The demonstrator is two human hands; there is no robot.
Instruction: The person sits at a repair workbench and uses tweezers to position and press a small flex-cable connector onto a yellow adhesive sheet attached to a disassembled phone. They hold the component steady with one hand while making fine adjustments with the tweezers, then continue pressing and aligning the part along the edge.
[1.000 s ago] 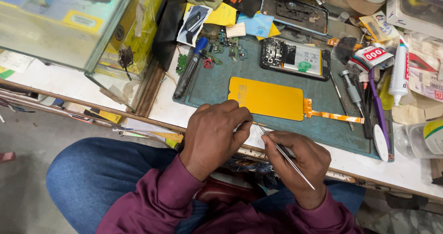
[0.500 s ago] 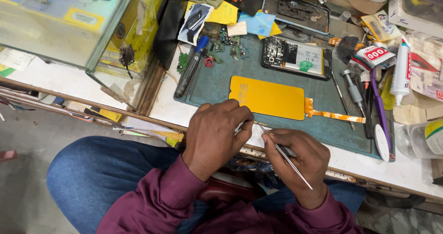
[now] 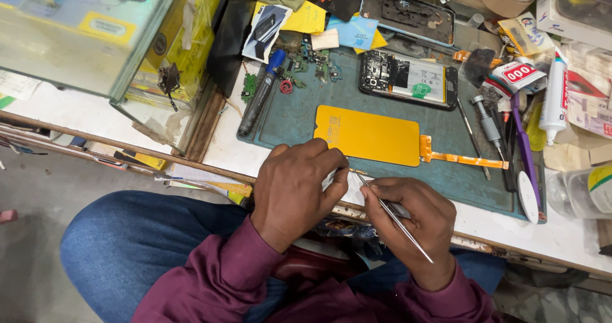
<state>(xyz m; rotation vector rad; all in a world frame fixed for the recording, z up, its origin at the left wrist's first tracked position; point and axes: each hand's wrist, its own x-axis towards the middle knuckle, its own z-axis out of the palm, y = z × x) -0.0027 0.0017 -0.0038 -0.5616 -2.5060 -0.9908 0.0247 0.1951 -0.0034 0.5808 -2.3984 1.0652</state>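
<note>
The person's two hands meet at the near edge of the white bench. The left hand (image 3: 299,186) is curled over a small pale piece (image 3: 341,184) that shows only as a sliver between the two hands; what it is cannot be told, though the fingers look closed on it. The right hand (image 3: 414,218) is pinched shut on the metal tweezers (image 3: 390,215), held like a pen. The tweezers' long axis runs on a slant — tips up and to the left, touching or just at the pale piece beside the left thumb, tail down and to the right past the wrist. So the piece lies between the hands, to the left of the right hand and under the left hand's fingertips; both hands are at it, the left covering more of it.

Just beyond the knuckles, on the green work mat (image 3: 299,116), lies one yellow-backed phone screen (image 3: 370,135), its long side across the view and one orange ribbon cable (image 3: 462,158) trailing off its right end. Farther back sits one opened phone (image 3: 408,79) with its battery showing. One blue-tipped pen-shaped tool (image 3: 260,93) lies along the mat's left edge — one purple toothbrush (image 3: 524,146) and one white tube (image 3: 553,97) lie at the right.
</note>
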